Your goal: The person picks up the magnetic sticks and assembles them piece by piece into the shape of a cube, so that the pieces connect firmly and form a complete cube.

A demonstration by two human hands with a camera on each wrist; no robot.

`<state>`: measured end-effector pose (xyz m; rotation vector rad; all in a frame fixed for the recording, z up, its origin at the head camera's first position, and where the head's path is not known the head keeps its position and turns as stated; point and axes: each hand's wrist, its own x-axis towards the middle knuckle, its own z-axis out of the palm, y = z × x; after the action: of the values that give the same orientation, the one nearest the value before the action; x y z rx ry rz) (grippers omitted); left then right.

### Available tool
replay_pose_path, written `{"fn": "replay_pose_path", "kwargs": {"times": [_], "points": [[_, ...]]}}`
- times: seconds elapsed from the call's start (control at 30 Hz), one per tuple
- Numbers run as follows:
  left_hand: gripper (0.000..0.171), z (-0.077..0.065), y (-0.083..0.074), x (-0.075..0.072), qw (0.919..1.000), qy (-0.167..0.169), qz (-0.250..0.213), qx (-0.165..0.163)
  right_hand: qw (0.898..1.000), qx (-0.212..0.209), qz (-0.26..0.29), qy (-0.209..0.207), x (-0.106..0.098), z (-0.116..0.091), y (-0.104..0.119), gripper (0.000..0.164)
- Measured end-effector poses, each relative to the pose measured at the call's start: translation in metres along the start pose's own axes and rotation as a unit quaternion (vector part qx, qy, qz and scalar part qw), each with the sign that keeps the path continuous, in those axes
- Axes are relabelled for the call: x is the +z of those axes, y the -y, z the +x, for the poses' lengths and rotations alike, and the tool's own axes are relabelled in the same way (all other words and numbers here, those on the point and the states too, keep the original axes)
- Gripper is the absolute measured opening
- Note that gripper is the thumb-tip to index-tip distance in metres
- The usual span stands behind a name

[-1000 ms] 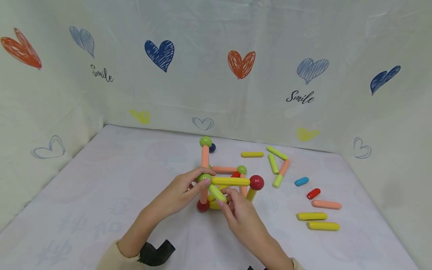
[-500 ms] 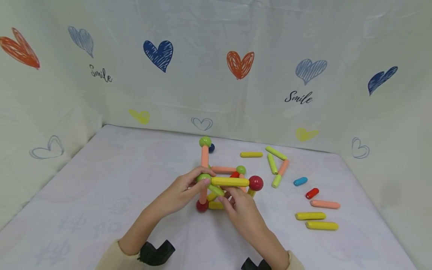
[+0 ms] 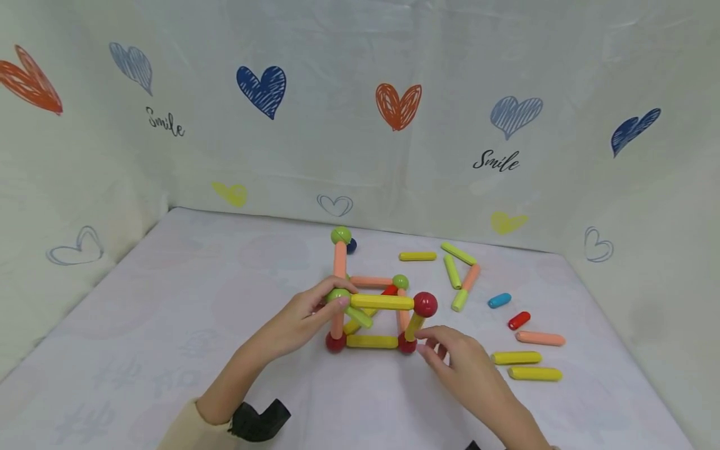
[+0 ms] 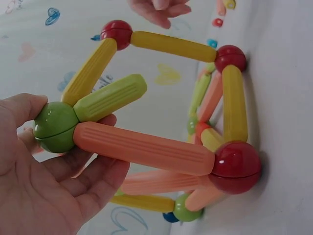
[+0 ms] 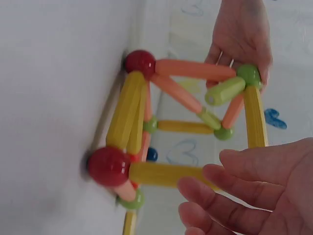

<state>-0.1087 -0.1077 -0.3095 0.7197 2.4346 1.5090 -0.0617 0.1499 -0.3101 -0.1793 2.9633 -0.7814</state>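
Observation:
A frame of sticks and balls stands on the table. My left hand (image 3: pixel 304 320) grips the green ball (image 4: pixel 55 128) at its near upper left corner, thumb and fingers round it. From that ball a yellow stick (image 3: pixel 382 302) runs right to a red ball (image 3: pixel 425 304), and an orange stick (image 4: pixel 144 149) goes down to a lower red ball (image 4: pixel 237 167). A short light-green stick (image 4: pixel 115 98) juts from the same green ball, its other end free. My right hand (image 3: pixel 467 369) holds nothing; its fingers are loosely bent beside the frame's right upright yellow stick (image 3: pixel 415 327).
Loose sticks lie right of the frame: a blue one (image 3: pixel 499 300), a red one (image 3: pixel 519 320), an orange one (image 3: pixel 540 338) and several yellow ones (image 3: pixel 534 374). Farther back are light-green sticks (image 3: pixel 452 272). A dark blue ball (image 3: pixel 351 245) sits behind the frame.
My right hand has let go of the short light-green stick and moved right, beside the frame. That stick now stays on the green ball by itself. My left hand has kept its grip.

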Motion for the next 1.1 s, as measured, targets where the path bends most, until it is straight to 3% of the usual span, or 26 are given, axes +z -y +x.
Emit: {"fn": "replay_pose_path", "kwargs": {"times": [0.23, 0.43, 0.6, 0.8, 1.1], "points": [[0.023, 0.001, 0.002, 0.001, 1.0000, 0.001, -0.002, 0.003, 0.995, 0.068, -0.066, 0.019, -0.024, -0.009, -0.069, 0.032], [0.024, 0.002, 0.001, 0.001, 1.0000, 0.000, -0.004, 0.002, 0.995, 0.054, -0.084, -0.002, -0.036, -0.019, -0.134, 0.037], [0.023, 0.003, 0.003, 0.001, 0.9999, 0.002, -0.006, 0.010, 0.994, 0.036, -0.103, -0.007, -0.041, -0.024, -0.174, 0.030], [0.023, 0.003, 0.004, 0.001, 0.9999, 0.001, -0.004, 0.012, 0.991, 0.071, -0.104, 0.032, -0.040, -0.021, -0.195, 0.032], [0.023, 0.002, 0.003, 0.000, 0.9999, 0.004, -0.011, 0.009, 0.990, 0.073, -0.113, 0.041, -0.037, -0.017, -0.201, 0.029]]}}
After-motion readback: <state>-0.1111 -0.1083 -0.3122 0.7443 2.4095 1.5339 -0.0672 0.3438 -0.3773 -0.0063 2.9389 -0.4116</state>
